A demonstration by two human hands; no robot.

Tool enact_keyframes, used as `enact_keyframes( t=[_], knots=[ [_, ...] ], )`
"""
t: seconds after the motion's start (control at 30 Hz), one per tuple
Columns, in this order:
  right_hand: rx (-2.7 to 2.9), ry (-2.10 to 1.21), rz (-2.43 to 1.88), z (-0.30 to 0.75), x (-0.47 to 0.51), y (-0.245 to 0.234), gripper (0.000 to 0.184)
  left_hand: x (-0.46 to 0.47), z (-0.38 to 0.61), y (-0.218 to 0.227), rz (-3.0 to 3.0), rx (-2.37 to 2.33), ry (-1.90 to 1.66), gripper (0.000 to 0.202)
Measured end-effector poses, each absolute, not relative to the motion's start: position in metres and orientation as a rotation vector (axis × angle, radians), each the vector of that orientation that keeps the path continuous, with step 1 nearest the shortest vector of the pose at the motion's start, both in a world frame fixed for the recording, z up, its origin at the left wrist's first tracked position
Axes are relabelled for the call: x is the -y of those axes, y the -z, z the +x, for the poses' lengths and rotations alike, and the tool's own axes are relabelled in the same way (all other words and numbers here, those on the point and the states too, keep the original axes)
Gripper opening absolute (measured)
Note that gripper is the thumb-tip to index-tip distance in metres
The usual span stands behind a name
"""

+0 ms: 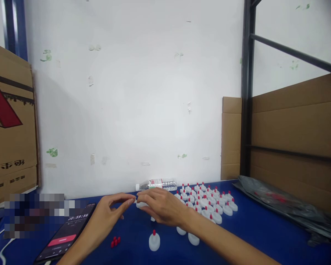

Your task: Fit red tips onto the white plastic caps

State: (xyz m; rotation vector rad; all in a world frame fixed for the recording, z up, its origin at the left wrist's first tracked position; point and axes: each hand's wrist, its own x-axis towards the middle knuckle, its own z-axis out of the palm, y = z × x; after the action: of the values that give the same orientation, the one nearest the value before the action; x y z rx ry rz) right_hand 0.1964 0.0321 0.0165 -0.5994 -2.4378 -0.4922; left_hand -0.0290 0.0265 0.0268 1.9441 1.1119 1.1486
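My right hand [161, 206] is closed around a small white plastic bottle [141, 204], turned on its side so its narrow end faces left. At that narrow end, my left hand [114, 208] pinches thumb and forefinger together; whatever lies between the fingertips is hidden. Below the hands, a similar white bottle with a red cap [154, 241] stands upright on the blue table. Several loose red caps [115, 241] lie in a small cluster nearer my left forearm. To the right, many white bottles with red caps [204, 201] stand close together, some partly behind my right arm.
A clear water bottle [162, 184] lies along the wall behind my hands. A phone [68, 230] showing a timer rests beside my left forearm. Dark plastic bags [287, 206] lie at the right, and a cardboard box [12, 121] stands at the left.
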Motion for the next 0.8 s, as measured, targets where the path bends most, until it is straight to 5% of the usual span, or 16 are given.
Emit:
enact_keyframes(
  t=[0.33,0.8],
  knots=[
    [2.229,0.440,-0.411,0.196,-0.027,-0.019,0.011,-0.024,-0.033,-0.028,1.640,-1.012,-1.119,0.047],
    [2.075,-0.032,-0.409,0.179,-0.006,-0.024,0.019,-0.014,-0.040,-0.026,1.225,-0.473,-0.835,0.038]
  ],
)
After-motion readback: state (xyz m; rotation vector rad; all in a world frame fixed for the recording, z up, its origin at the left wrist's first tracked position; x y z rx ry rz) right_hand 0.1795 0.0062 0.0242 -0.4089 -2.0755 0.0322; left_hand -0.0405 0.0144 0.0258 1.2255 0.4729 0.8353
